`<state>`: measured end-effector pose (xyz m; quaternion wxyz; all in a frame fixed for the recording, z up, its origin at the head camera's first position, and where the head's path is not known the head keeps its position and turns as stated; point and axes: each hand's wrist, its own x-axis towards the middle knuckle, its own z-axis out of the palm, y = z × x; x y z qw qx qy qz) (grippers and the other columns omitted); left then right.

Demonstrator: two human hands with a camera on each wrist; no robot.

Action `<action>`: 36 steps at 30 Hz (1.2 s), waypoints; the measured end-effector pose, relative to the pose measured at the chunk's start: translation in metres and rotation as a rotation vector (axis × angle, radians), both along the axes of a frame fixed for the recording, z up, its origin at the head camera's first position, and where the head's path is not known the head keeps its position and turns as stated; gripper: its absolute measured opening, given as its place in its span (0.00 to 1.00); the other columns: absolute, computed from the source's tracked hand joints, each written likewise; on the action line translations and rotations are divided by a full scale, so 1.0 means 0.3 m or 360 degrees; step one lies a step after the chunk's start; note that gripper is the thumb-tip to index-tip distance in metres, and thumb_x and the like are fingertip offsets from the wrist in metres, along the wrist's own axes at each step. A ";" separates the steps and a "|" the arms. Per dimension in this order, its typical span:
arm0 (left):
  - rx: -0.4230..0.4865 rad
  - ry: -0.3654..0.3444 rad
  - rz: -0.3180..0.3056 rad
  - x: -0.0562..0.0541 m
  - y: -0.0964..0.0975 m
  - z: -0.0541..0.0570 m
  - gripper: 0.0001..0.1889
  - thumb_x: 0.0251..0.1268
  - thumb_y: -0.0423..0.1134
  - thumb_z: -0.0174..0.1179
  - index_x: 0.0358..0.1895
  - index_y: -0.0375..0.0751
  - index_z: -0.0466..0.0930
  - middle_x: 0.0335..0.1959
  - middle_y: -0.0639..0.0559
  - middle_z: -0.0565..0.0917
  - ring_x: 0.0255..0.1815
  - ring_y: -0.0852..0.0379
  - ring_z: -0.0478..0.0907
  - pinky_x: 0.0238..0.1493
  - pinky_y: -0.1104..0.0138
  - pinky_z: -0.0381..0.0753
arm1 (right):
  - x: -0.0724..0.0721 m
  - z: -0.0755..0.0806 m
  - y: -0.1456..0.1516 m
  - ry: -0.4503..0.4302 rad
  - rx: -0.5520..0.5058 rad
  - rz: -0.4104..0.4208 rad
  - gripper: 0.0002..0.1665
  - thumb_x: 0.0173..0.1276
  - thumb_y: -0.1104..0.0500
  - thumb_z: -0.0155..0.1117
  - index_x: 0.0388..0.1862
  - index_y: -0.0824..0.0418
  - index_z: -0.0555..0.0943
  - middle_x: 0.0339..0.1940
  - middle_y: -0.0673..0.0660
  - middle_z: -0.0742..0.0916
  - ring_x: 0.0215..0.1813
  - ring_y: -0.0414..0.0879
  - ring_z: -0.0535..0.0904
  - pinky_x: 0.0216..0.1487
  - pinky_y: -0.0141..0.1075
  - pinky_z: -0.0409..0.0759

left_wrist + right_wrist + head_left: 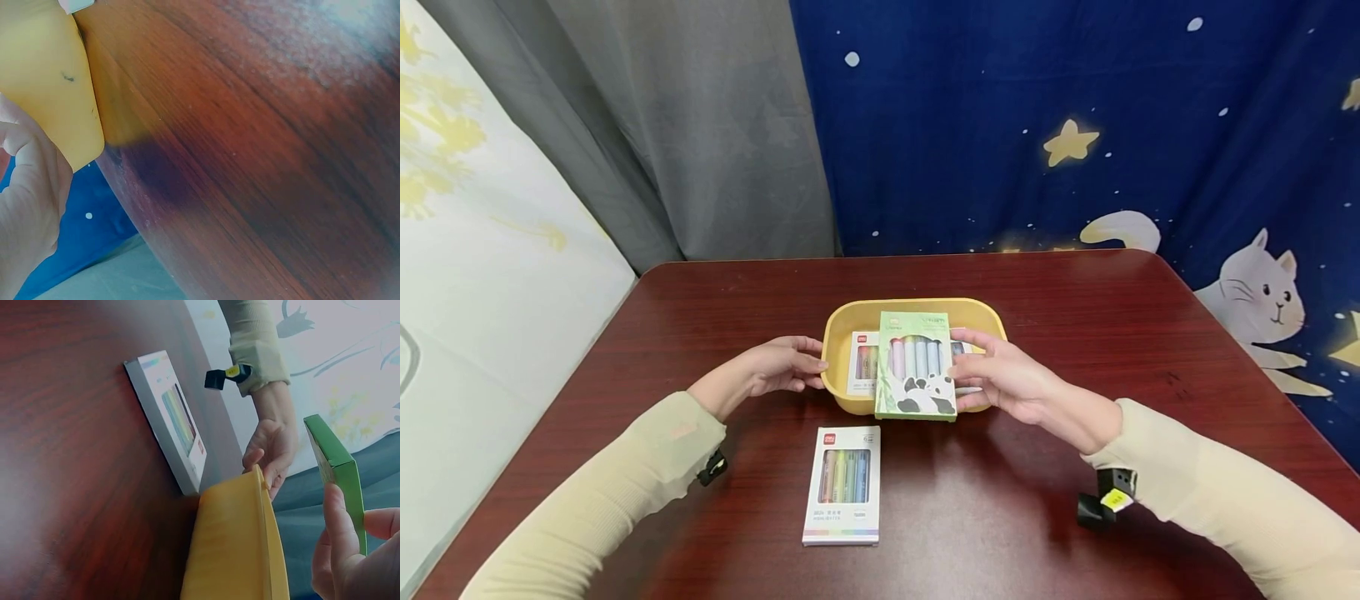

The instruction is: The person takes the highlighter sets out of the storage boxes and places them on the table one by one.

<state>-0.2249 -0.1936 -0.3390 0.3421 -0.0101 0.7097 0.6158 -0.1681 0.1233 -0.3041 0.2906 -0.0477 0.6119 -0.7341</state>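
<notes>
Right hand point(1011, 379): thumb and fingers pinch green box point(917, 371) by its right side, holding it above the bin point(838, 329). Left hand point(782, 364): slightly curled, thumb and fingers gripping bin's left rim. In bin: inner white box point(862, 385), partly hidden under green box; white packaging at right too, same box or another, cannot tell. Table point(722, 300) runs well beyond bin left and right. Near white box point(842, 525) lies flat, near side of bin. Green box: panda print, window onto pastel pens.
</notes>
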 end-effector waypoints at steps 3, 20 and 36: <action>-0.0006 -0.0014 0.0018 0.000 0.004 0.000 0.26 0.64 0.30 0.52 0.63 0.28 0.55 0.29 0.49 0.81 0.26 0.62 0.81 0.22 0.76 0.75 | 0.025 -0.004 0.016 -0.0010 -0.0035 0.0020 0.40 0.62 0.72 0.50 0.70 0.63 0.45 0.43 0.57 0.78 0.40 0.46 0.79 0.37 0.40 0.82; -0.0010 -0.0026 0.0014 -0.003 0.000 -0.003 0.26 0.63 0.31 0.53 0.63 0.29 0.55 0.30 0.49 0.82 0.26 0.61 0.82 0.23 0.76 0.75 | 0.139 -0.074 0.089 0.0010 -0.0085 0.0151 0.44 0.60 0.70 0.54 0.69 0.68 0.41 0.43 0.55 0.82 0.39 0.46 0.81 0.36 0.40 0.82; -0.0024 -0.0021 0.0016 -0.008 -0.005 -0.008 0.25 0.65 0.31 0.51 0.63 0.29 0.56 0.31 0.48 0.82 0.27 0.62 0.82 0.23 0.76 0.75 | 0.200 -0.137 0.123 -0.0015 -0.0106 0.0253 0.44 0.59 0.70 0.55 0.67 0.70 0.41 0.40 0.56 0.82 0.39 0.49 0.82 0.37 0.44 0.82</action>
